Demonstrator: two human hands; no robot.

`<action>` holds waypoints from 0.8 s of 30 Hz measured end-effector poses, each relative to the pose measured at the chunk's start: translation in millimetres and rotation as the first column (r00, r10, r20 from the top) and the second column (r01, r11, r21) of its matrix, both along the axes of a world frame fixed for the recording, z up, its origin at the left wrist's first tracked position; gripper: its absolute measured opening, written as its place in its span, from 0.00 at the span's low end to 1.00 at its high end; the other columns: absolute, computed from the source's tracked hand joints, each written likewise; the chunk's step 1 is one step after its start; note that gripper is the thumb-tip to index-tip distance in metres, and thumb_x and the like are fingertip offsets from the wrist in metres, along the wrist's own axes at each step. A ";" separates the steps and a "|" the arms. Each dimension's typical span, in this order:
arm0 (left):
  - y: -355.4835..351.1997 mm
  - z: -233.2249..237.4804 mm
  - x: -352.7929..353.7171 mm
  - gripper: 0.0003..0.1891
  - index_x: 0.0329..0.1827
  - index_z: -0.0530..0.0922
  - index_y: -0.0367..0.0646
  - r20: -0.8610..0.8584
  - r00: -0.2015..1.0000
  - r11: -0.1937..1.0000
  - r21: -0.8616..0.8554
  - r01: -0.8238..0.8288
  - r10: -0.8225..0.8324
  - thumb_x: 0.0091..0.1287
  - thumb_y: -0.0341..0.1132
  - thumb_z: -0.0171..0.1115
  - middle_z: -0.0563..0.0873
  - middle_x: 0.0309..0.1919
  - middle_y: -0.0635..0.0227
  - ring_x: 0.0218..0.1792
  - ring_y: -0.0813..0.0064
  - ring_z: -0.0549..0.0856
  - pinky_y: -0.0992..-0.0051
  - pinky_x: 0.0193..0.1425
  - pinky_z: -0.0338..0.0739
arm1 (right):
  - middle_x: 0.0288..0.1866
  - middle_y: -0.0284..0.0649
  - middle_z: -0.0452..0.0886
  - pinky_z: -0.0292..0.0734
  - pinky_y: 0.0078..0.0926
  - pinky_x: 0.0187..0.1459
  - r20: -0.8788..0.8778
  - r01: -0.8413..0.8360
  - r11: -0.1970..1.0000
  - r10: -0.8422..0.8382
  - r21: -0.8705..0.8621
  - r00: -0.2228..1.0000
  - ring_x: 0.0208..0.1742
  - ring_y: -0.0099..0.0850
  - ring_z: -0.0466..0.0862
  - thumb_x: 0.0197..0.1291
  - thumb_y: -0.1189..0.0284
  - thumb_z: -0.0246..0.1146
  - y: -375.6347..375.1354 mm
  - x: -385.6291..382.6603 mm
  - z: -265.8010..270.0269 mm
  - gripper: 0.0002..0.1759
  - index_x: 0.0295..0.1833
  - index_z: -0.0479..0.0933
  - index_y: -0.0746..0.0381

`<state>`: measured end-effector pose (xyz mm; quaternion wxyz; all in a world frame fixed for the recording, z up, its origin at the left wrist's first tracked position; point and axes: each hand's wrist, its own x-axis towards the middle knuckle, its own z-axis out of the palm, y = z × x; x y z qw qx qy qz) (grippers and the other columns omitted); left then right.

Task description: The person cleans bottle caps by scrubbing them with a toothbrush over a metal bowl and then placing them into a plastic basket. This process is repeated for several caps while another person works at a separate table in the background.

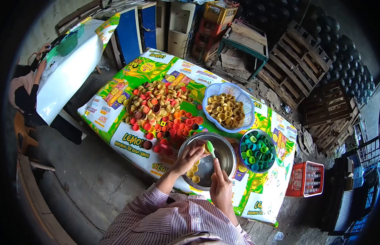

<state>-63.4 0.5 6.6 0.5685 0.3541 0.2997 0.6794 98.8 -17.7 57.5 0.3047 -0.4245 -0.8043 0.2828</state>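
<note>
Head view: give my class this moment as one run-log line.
left hand: holds yellow cap | right hand: holds green tool at cap | below: metal bowl, yellow caps inside

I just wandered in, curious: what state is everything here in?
Yellow cap: pinched in the left hand.
Green-headed tool: gripped in the right hand, head close to that cap.
Steel basin: holds several other yellow caps.
Blue basket: well filled with tan caps.
Round bowl: well filled with green and teal caps.
Loose caps: tan and red mostly, spread on the table.
Red crate: beside the table, loaded; contents unclear.
</note>
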 end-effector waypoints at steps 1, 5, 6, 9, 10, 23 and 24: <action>2.1 1.6 2.8 0.13 0.52 0.67 0.42 0.050 0.999 0.999 0.037 0.002 -0.004 0.72 0.40 0.45 0.76 0.43 0.65 0.45 0.78 0.76 0.75 0.51 0.72 | 0.28 0.47 0.72 0.71 0.35 0.26 0.017 -0.021 1.000 0.021 -0.016 1.000 0.23 0.42 0.76 0.59 0.82 0.50 -3.0 0.2 1.2 0.29 0.67 0.62 0.56; 3.9 -9.1 -0.4 0.20 0.44 0.71 0.40 0.095 0.985 0.976 -0.152 0.155 -0.141 0.73 0.48 0.37 0.70 0.30 0.74 0.27 0.86 0.65 0.84 0.33 0.62 | 0.26 0.48 0.71 0.70 0.33 0.27 0.026 -0.030 0.999 0.031 -0.023 0.999 0.22 0.42 0.74 0.60 0.82 0.50 1.2 2.2 -1.6 0.29 0.67 0.62 0.56; 5.0 -5.2 1.2 0.20 0.44 0.71 0.40 0.100 0.984 0.974 -0.162 0.159 -0.144 0.73 0.48 0.37 0.70 0.30 0.74 0.27 0.86 0.65 0.84 0.33 0.62 | 0.25 0.47 0.70 0.70 0.33 0.26 0.004 -0.023 1.000 0.023 -0.006 1.000 0.22 0.42 0.74 0.60 0.82 0.51 2.7 2.7 -3.4 0.29 0.67 0.62 0.55; 8.5 4.4 4.6 0.21 0.35 0.70 0.47 0.120 0.986 0.963 -0.229 0.144 -0.118 0.73 0.53 0.35 0.63 0.20 0.79 0.23 0.86 0.62 0.84 0.29 0.58 | 0.26 0.46 0.70 0.69 0.33 0.26 0.065 -0.030 1.000 0.031 -0.008 0.997 0.22 0.42 0.74 0.59 0.83 0.51 -2.9 2.9 -7.7 0.29 0.67 0.62 0.55; 8.9 7.3 4.3 0.21 0.35 0.70 0.47 0.121 0.986 0.962 -0.233 0.143 -0.118 0.73 0.53 0.35 0.63 0.20 0.79 0.23 0.86 0.62 0.84 0.29 0.58 | 0.26 0.46 0.70 0.69 0.32 0.26 0.078 -0.050 0.999 0.050 0.000 0.996 0.22 0.41 0.74 0.59 0.83 0.51 -2.7 3.6 -9.3 0.30 0.68 0.61 0.55; 6.9 4.7 2.6 0.14 0.47 0.69 0.43 -0.124 0.969 0.949 -0.261 0.178 -0.216 0.73 0.44 0.44 0.75 0.32 0.72 0.29 0.85 0.74 0.82 0.35 0.72 | 0.26 0.42 0.74 0.72 0.36 0.25 0.093 -0.030 0.998 0.025 0.059 0.995 0.22 0.40 0.77 0.56 0.82 0.54 21.1 62.1 -10.4 0.31 0.66 0.64 0.51; 7.3 2.1 4.5 0.14 0.50 0.68 0.43 -0.205 0.958 0.963 -0.223 0.153 -0.199 0.73 0.43 0.44 0.76 0.33 0.72 0.30 0.86 0.74 0.82 0.35 0.72 | 0.26 0.42 0.74 0.72 0.36 0.25 0.090 -0.027 0.997 0.021 0.067 0.996 0.22 0.40 0.77 0.56 0.82 0.54 21.1 63.7 -11.6 0.31 0.66 0.64 0.51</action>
